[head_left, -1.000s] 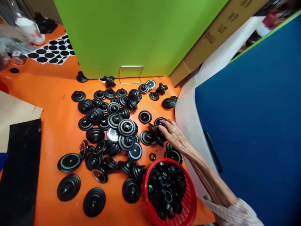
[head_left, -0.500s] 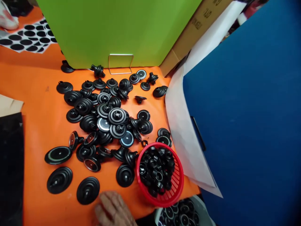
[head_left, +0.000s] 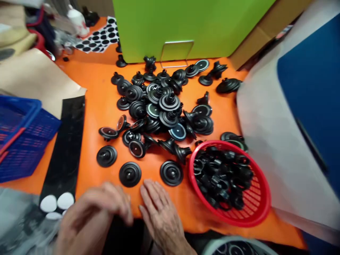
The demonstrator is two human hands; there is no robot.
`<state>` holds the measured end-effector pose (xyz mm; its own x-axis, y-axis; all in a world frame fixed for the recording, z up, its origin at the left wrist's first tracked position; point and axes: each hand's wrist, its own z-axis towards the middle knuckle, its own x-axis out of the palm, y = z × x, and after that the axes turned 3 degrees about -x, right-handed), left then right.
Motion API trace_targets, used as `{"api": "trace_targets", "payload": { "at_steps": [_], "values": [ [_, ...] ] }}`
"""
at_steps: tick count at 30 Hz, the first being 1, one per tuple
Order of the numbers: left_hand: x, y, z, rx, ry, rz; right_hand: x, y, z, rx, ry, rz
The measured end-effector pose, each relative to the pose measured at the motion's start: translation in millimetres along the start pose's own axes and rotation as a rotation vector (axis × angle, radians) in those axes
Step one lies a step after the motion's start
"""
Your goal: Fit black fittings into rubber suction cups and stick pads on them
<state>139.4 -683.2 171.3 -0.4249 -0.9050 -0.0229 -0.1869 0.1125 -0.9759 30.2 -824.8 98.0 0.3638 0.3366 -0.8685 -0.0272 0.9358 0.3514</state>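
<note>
My right hand lies with fingers stretched out on the orange table, just below two round black ribbed discs. To its left, my left hand is raised near the table's front edge, fingers bent downward and blurred; whether it holds something is hidden. Beyond both hands, a loose pile of black ribbed discs with central stems spreads over the table. A red basket full of small black rings stands right of my right hand.
A green panel with a wire stand rises behind the pile. At left are a blue basket, a black strip and brown paper. A blue panel stands right; a pale tub sits below the red basket.
The view has shifted left, so the table's things appear farther right. My left hand has come into view, and my right hand now lies nearer the front discs with its fingers extended.
</note>
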Motion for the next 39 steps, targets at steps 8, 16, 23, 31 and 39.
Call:
{"api": "trace_targets", "payload": {
  "at_steps": [8,16,23,31,39],
  "values": [
    [-3.1,46.9,22.7,0.288,-0.283,0.615,15.9,1.0,-6.0,-0.038,-0.08,-0.033],
    [2.8,62.9,58.7,0.465,-0.276,0.75,19.9,0.4,-0.2,-0.084,-0.146,-0.049],
    [8.1,70.4,41.3,0.508,-0.285,0.811,-9.3,17.7,-5.2,-0.015,-0.204,0.025],
    [16.1,74.0,39.4,0.555,-0.185,0.895,-88.3,-65.7,8.0,0.296,-0.183,-0.274],
    [15.4,59.8,25.5,0.253,-0.13,0.24,-73.7,-113.4,12.9,0.159,-0.106,-0.399]
  ]
}}
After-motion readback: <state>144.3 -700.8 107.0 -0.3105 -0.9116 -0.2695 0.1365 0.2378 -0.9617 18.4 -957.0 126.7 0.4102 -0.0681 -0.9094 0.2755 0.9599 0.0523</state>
